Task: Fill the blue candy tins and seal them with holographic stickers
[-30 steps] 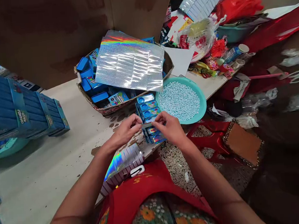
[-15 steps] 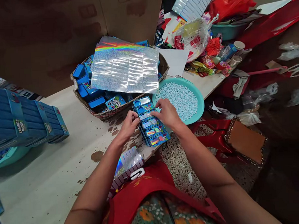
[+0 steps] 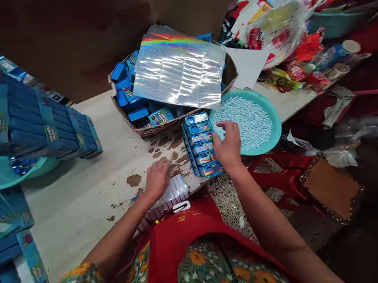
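Looks like I'm between pieces, right hand [image 3: 228, 145] half-open by the blue tins [image 3: 204, 148] on the counter [image 3: 83, 205], left hand [image 3: 158, 178] curled at the lower silver sheet [image 3: 179, 187] (can't tell if gripping), so next calls for a clean pinch imo.

"CARAMELO" stands on the stacked blue boxes [image 3: 27, 120]; the word beneath it is too blurred to read

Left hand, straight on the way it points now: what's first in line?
Probably the near side of the row of blue tins, up and to the right of the left hand. Only bare tabletop shows between. The hand is blurred and its height unclear, so it might pass over them.
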`<action>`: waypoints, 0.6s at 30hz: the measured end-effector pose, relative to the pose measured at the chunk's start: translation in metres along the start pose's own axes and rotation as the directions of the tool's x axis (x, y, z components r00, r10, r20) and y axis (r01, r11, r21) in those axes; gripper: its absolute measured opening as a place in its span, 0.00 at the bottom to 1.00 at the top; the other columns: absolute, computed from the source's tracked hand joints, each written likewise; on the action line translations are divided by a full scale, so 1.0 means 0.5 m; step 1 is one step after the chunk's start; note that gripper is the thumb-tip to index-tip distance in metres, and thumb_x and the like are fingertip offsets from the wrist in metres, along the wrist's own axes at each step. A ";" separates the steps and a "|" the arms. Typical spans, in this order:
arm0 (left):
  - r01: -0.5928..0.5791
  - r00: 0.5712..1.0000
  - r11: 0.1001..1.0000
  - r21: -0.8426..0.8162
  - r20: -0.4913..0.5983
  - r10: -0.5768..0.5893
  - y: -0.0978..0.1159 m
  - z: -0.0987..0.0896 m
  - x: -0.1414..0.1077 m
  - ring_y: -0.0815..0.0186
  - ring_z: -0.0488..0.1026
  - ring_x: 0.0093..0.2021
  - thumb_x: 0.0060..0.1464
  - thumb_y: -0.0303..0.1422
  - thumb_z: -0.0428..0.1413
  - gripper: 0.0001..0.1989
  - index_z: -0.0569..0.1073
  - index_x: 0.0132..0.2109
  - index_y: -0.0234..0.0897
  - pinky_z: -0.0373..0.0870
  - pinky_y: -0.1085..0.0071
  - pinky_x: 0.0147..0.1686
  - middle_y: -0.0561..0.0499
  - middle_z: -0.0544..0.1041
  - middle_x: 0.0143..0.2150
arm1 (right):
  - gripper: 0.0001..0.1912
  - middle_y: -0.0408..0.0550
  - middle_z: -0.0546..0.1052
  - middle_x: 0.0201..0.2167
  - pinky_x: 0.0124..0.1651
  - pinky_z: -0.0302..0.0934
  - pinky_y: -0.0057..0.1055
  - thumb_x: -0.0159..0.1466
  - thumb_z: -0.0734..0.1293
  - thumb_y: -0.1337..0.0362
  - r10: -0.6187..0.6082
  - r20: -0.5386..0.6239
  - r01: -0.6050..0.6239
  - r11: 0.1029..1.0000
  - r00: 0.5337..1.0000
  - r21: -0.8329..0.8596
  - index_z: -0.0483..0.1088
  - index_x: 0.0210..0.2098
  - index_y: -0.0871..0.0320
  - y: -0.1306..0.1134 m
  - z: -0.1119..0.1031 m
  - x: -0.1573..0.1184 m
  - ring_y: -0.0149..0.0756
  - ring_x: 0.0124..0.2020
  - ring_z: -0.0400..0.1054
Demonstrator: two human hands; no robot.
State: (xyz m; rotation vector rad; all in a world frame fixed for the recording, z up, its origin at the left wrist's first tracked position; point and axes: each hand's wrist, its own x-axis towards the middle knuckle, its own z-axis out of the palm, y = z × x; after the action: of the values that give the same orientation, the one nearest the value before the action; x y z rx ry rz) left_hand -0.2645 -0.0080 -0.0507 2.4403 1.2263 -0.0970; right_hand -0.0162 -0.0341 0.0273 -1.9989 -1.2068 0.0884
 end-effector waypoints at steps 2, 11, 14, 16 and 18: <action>0.192 0.974 0.981 0.016 0.123 -0.192 -0.083 -0.004 -0.034 0.54 0.66 0.51 0.60 0.37 0.40 0.19 0.70 0.50 0.37 0.61 0.58 0.48 0.40 0.72 0.51 | 0.11 0.52 0.68 0.47 0.47 0.58 0.39 0.60 0.63 0.66 -0.094 -0.074 0.098 0.994 0.993 0.055 0.65 0.43 0.56 -0.046 -0.018 -0.028 0.42 0.51 0.61; 0.502 0.776 0.751 -0.429 0.606 -0.173 -0.185 0.023 -0.131 0.63 0.67 0.31 0.47 0.56 0.48 0.26 0.71 0.32 0.35 0.59 0.72 0.29 0.49 0.72 0.29 | 0.04 0.47 0.73 0.36 0.45 0.61 0.33 0.64 0.62 0.67 -0.390 0.558 0.149 0.891 0.732 0.428 0.68 0.37 0.56 -0.141 0.104 -0.203 0.35 0.41 0.66; 0.458 0.827 0.684 -0.567 0.555 -0.094 -0.185 0.021 -0.136 0.66 0.65 0.30 0.47 0.51 0.51 0.22 0.72 0.33 0.34 0.59 0.73 0.29 0.52 0.71 0.28 | 0.06 0.48 0.73 0.39 0.46 0.60 0.33 0.63 0.63 0.68 -0.331 0.709 0.143 0.939 0.623 0.313 0.70 0.40 0.56 -0.113 0.163 -0.235 0.36 0.43 0.65; 0.402 0.873 0.709 -0.579 0.476 -0.107 -0.186 0.019 -0.136 0.67 0.64 0.30 0.48 0.47 0.51 0.19 0.72 0.33 0.34 0.59 0.73 0.30 0.52 0.71 0.28 | 0.10 0.50 0.71 0.42 0.48 0.58 0.34 0.63 0.64 0.67 -0.310 0.786 0.216 0.949 0.535 0.228 0.70 0.44 0.55 -0.102 0.191 -0.250 0.38 0.47 0.63; 0.343 0.906 0.768 -0.541 0.406 -0.119 -0.186 0.020 -0.132 0.66 0.64 0.30 0.50 0.43 0.49 0.16 0.72 0.32 0.34 0.58 0.72 0.30 0.51 0.71 0.29 | 0.14 0.51 0.69 0.45 0.49 0.58 0.35 0.62 0.64 0.65 -0.297 0.844 0.321 0.934 0.446 0.159 0.69 0.49 0.53 -0.099 0.211 -0.261 0.41 0.49 0.60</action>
State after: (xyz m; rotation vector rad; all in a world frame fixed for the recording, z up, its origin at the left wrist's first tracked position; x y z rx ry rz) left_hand -0.3766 -0.0122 -0.0740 1.6231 1.1663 -0.1738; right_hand -0.1681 -0.0619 -0.0549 -1.6909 -2.1965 1.0117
